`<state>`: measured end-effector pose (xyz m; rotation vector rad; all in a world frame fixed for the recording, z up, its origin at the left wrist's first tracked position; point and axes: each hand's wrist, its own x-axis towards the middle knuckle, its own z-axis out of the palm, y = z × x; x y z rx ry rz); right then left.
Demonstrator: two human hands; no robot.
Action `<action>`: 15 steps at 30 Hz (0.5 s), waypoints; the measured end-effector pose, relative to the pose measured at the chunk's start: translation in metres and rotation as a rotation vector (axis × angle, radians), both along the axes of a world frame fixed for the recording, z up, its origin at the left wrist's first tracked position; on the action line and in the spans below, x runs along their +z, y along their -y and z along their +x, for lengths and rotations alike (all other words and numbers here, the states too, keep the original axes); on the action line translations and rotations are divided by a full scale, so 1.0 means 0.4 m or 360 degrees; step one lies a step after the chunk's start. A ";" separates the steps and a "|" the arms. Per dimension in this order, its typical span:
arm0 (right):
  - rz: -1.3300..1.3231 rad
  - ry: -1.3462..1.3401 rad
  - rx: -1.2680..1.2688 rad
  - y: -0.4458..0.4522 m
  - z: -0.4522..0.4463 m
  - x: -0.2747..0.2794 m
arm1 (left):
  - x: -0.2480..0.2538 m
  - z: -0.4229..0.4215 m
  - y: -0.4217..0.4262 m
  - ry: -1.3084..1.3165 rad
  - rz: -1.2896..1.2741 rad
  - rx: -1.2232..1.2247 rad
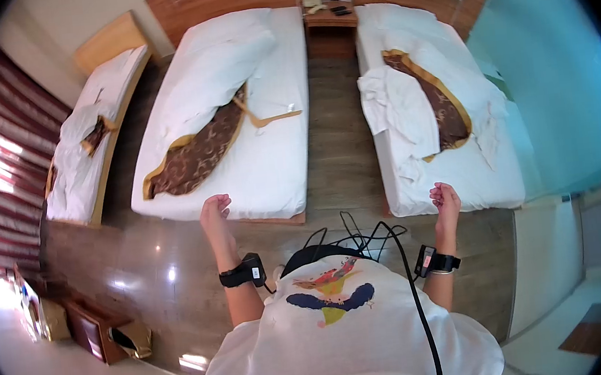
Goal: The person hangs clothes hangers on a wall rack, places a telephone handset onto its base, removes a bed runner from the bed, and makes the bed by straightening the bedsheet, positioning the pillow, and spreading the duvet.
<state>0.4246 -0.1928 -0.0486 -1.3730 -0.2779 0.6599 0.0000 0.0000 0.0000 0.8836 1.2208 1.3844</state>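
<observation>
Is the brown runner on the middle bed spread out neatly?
No, it's rumpled: the brown runner slants across the middle bed with wavy edges, and a gold strip juts out crookedly.

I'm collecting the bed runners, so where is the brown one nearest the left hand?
In the head view, left of centre, the brown runner lies slantwise on the middle bed, beyond the left hand.

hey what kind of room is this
Probably a hotel or guest room: it has three beds, similar brown-and-gold cloths on them, and a nightstand between two of the beds.
</observation>
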 end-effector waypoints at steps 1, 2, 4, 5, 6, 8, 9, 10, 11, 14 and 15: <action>0.0014 0.0034 0.0052 -0.027 -0.026 0.007 | 0.002 -0.042 0.018 0.0024 0.0011 0.0046; 0.0029 0.0067 0.0104 -0.054 -0.055 0.014 | 0.005 -0.083 0.036 0.0048 0.0023 0.0092; 0.0053 0.0052 0.0247 -0.118 -0.122 0.017 | 0.033 -0.171 0.074 0.0039 0.0006 0.0246; 0.0065 0.0051 0.0327 -0.152 -0.156 0.020 | 0.045 -0.216 0.094 0.0046 -0.0021 0.0338; 0.0054 0.0031 0.0408 -0.180 -0.200 0.030 | 0.043 -0.265 0.107 0.0039 -0.0018 0.0403; 0.0098 -0.0001 0.0542 -0.242 -0.290 0.031 | 0.050 -0.358 0.138 -0.0017 -0.0016 0.0545; 0.0112 -0.0014 0.0620 -0.256 -0.329 0.033 | 0.051 -0.395 0.152 -0.0055 -0.0044 0.0630; 0.0126 -0.0027 0.0698 -0.272 -0.366 0.035 | 0.052 -0.434 0.161 -0.0063 -0.0049 0.0643; 0.0121 -0.0035 0.0710 -0.290 -0.402 0.039 | 0.054 -0.472 0.169 0.0019 -0.0066 0.0685; 0.0115 -0.0009 0.0859 -0.327 -0.469 0.058 | 0.049 -0.531 0.161 0.0082 -0.0121 0.0725; 0.0106 -0.0009 0.0854 -0.333 -0.476 0.057 | 0.047 -0.546 0.157 0.0055 -0.0146 0.0743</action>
